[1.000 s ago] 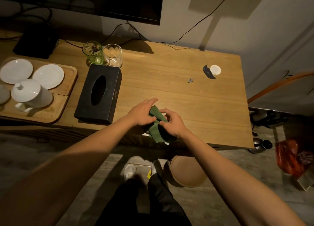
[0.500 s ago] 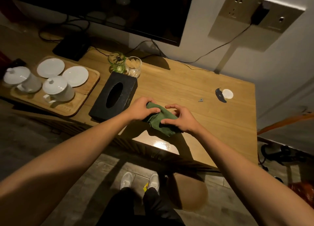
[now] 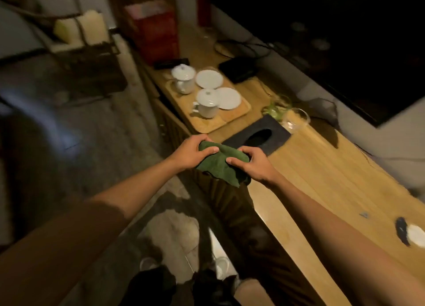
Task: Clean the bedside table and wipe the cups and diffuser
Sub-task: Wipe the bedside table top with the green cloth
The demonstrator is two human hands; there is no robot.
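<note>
A green cloth (image 3: 218, 164) hangs between my two hands over the front edge of the wooden table (image 3: 322, 179). My left hand (image 3: 192, 152) grips its left end and my right hand (image 3: 251, 164) pinches its right side. Two white lidded cups (image 3: 208, 103) (image 3: 184, 77) and two white saucers (image 3: 228, 98) stand on a wooden tray (image 3: 220, 122) further along the table. Two clear glasses (image 3: 295, 119) (image 3: 277, 107), one with green inside, stand behind a black tissue box (image 3: 259, 136). No diffuser can be made out.
A black box with cables (image 3: 239, 69) and a dark screen (image 3: 333, 41) sit at the back. A red box (image 3: 154, 29) stands at the table's far end. A small black and white item (image 3: 409, 233) lies at right. A metal rack (image 3: 80, 41) stands on the floor at left.
The view has swung left and the table now runs diagonally. Both hands have lifted the cloth off the tabletop and carried it toward the tissue box.
</note>
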